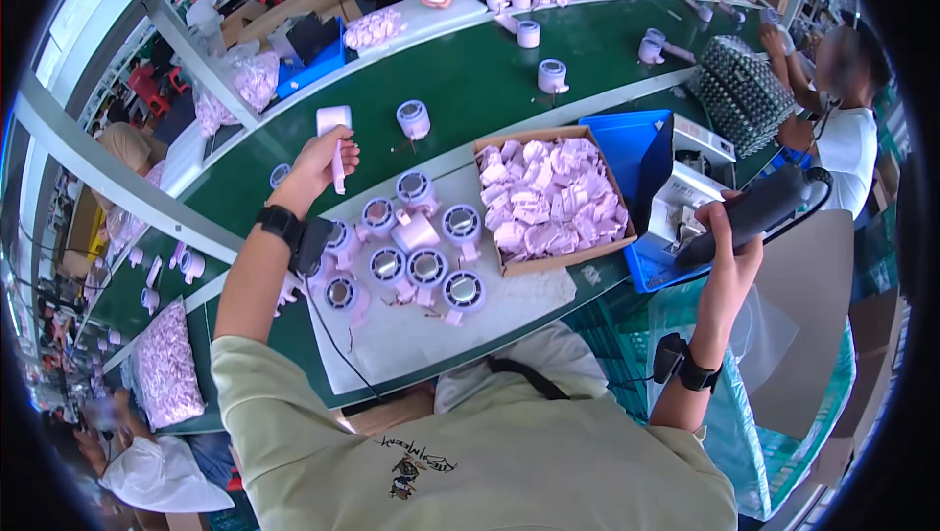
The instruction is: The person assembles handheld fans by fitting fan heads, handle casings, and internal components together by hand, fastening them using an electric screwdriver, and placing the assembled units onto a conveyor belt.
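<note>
My left hand is closed round the handle of a pale pink handheld fan, held over the green belt. My right hand grips a black corded electric screwdriver, slanting above a blue bin. Below my left hand, several round-headed pink fan units stand close together on a white mat. A cardboard box heaped with small pink plastic parts sits between my hands, right of the fan units.
The green conveyor belt carries a few more fan units. A bag of pink parts lies at the left. Grey metal posts rise there. Co-workers sit across the belt and at both sides. A teal-lined crate stands at my right.
</note>
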Demonstrator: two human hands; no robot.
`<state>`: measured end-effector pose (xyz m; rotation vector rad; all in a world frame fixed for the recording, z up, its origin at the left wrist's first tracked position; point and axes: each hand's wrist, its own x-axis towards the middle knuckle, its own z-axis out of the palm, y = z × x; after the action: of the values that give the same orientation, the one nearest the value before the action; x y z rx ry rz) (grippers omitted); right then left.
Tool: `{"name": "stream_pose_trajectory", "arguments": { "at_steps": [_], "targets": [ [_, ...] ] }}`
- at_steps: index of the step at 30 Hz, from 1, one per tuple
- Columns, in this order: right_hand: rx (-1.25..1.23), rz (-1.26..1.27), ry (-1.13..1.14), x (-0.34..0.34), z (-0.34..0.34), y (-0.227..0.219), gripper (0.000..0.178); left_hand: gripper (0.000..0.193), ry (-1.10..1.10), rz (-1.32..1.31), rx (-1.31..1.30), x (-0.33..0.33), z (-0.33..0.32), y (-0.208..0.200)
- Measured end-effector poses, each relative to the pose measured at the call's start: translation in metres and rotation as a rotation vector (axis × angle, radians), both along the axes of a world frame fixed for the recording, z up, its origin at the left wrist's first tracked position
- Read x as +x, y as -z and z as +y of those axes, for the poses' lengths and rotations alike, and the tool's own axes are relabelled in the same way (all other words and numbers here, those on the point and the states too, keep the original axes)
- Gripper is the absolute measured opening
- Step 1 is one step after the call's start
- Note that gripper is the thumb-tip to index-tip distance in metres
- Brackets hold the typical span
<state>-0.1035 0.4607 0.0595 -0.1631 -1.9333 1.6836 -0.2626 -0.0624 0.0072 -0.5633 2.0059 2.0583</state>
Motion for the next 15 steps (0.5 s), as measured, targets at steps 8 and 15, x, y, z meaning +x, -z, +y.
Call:
{"name": "stream_pose_trajectory", "arguments": {
  "at_steps": [8, 15],
  "targets": [
    [0.547, 0.334, 0.445, 0.021, -0.035, 0.004, 0.043, 0.064, -0.24, 0.088, -0.398, 0.012, -0.012, 0.011],
    [0.6, 0.579, -0.431, -0.098, -0.199, -0.096, 0.023, 0.028, -0.066, 0.572, -0.487, 0.185, 0.097, -0.05]
  ]
}}
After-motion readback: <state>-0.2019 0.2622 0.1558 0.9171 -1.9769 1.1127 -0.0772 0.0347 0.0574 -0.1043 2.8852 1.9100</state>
